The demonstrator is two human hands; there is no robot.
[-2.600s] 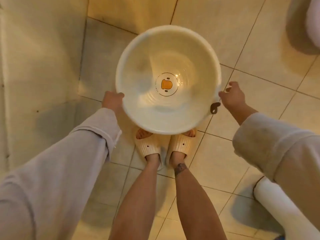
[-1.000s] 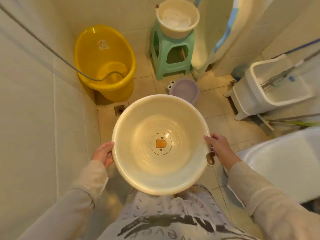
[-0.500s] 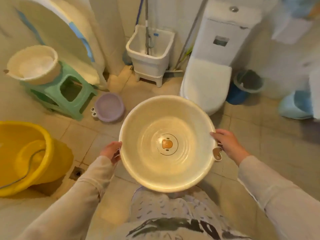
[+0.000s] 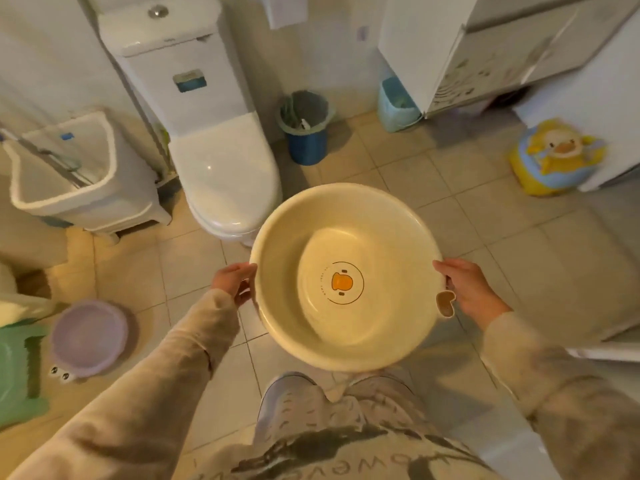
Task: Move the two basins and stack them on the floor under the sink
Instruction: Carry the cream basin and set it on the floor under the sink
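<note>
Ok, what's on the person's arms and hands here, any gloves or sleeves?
No gloves: the left hand and right hand are bare, with no rings or watch visible. Both arms wear long, loose beige sleeves of soft fabric reaching the wrists, cuffs plain, the right sleeve faintly smudged darker.

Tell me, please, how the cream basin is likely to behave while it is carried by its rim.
The cream basin looks empty, so probably light. Thin glossy plastic may flex slightly and feel slippery. With the left hand and right hand on opposite rims, it should stay level.
</note>
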